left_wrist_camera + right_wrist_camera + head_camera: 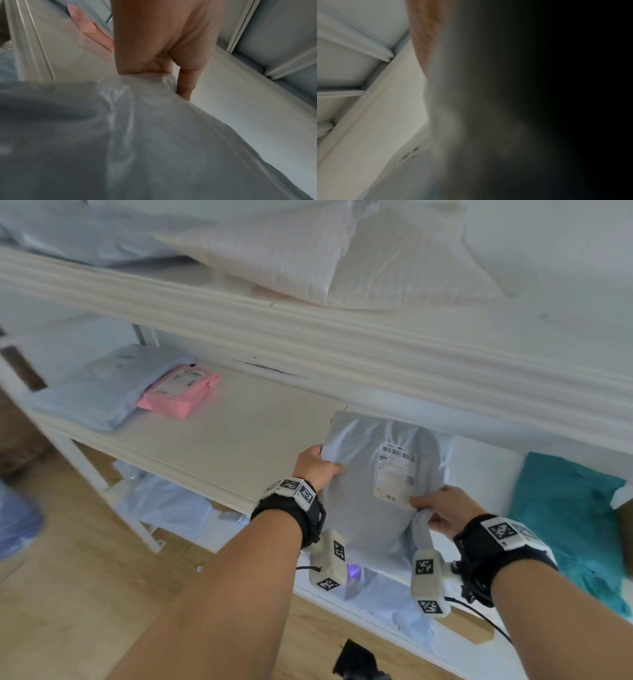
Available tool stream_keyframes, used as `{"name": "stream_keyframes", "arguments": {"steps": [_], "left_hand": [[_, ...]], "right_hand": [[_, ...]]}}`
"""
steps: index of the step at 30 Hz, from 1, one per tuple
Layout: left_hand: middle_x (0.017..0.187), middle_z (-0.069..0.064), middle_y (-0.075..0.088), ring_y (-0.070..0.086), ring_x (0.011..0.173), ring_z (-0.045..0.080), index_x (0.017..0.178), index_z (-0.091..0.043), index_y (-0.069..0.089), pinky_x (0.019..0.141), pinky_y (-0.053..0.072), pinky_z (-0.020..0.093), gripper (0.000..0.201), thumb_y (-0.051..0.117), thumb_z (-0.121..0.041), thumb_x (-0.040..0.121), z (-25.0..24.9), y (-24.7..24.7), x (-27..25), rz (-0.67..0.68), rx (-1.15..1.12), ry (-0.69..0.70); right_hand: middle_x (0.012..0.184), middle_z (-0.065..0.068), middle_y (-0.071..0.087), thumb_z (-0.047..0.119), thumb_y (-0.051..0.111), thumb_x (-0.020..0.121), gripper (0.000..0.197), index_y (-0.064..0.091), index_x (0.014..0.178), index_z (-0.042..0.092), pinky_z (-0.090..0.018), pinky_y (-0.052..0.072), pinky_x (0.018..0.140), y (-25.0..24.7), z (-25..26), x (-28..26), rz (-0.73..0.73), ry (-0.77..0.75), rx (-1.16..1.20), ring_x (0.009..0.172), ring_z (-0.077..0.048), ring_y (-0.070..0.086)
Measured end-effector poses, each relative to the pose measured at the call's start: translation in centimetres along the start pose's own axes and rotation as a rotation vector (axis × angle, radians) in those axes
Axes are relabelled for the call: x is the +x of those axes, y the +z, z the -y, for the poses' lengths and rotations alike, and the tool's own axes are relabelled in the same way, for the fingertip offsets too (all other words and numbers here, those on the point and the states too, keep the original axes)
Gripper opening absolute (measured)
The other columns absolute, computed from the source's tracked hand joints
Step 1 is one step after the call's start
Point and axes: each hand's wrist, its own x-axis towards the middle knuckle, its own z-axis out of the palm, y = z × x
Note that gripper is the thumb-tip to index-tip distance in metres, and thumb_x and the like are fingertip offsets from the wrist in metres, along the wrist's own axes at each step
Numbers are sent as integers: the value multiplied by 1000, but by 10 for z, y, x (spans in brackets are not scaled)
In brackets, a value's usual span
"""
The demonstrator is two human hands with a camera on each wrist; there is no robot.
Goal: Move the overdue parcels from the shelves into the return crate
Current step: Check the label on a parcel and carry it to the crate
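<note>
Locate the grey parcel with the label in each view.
Head: grey parcel right of centre, held by both hands at the shelf edge.
Left wrist: fills the lower half, below the left hand.
Right wrist: blurred, the grey mass at centre, probably the parcel.
Shared landmark: the white shelf.

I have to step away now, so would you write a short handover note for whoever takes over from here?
Left hand: grips the left edge of the grey parcel.
Right hand: pinches the same parcel's lower right part, beside its shipping label.
The parcel is held up in front of the middle shelf, label facing you.
Still on that shelf: a pink parcel lying partly on a light blue parcel. More bags lie on the shelves above and below.
Left: carry this parcel to the return crate, which is not in view; which others are overdue I cannot tell.
</note>
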Motion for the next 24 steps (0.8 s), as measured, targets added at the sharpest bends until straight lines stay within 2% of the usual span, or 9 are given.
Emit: {"name": "stream_keyframes", "arguments": {"steps": [3,5,7,10,13,17,19,21,24], "left_hand": [[108,13,71,69,97,31,113,-8,66,89,56,45,42,77,-4,73,-7,-15,-4,-41,10,-45],[107,13,71,69,95,31,111,-7,66,87,57,45,41,78,-6,72,-12,-30,-3,-78,47,-61],[104,11,72,69,94,30,107,-9,66,88,57,43,37,79,-10,71,-13,-48,2,-129,86,-69],[105,11,71,69,94,29,102,-11,66,90,56,42,34,80,-16,71,-6,-72,10,-189,115,-102],[108,10,70,68,97,27,107,-9,66,92,54,40,35,79,-18,75,-3,-89,23,-182,115,-106],[111,11,70,68,99,27,113,-8,65,94,54,42,40,77,-16,76,-7,-117,55,-158,88,-82],[113,11,69,67,101,27,114,-8,65,94,53,41,38,75,-13,78,-10,-136,72,-131,105,-70],[115,10,68,66,104,27,118,-10,64,97,52,40,39,73,-11,80,-10,-159,93,-89,124,-82],[117,10,68,66,105,27,121,-14,63,97,51,36,42,72,-10,80,-7,-194,123,-20,132,-96]], "right_hand": [[85,-18,62,-20,52,86,20,55,89,0,-27,54,48,16,2,16,59,15,-12,60,-25,62],[87,-18,63,-19,52,86,22,57,97,0,-31,55,56,35,0,28,98,10,-4,70,-27,61],[86,-16,62,-18,53,86,24,58,98,2,-33,53,63,57,0,37,131,-13,1,71,-26,59],[82,-13,62,-16,55,85,26,58,100,4,-31,51,61,85,2,45,152,-32,-18,66,-23,57],[87,-15,63,-15,57,84,30,58,108,3,-31,53,62,107,12,56,153,-64,-13,68,-24,59],[93,-15,64,-14,56,87,24,57,100,5,-43,54,85,144,26,75,132,-54,-5,77,-27,61],[96,-16,64,-14,55,87,24,57,104,3,-44,51,91,167,28,84,108,-34,15,78,-27,61],[96,-17,63,-14,55,88,25,56,108,2,-43,52,86,190,29,93,73,-18,25,77,-27,60],[90,-12,62,-12,56,88,20,56,93,8,-32,56,64,224,31,102,34,-42,-15,73,-23,61]]}}
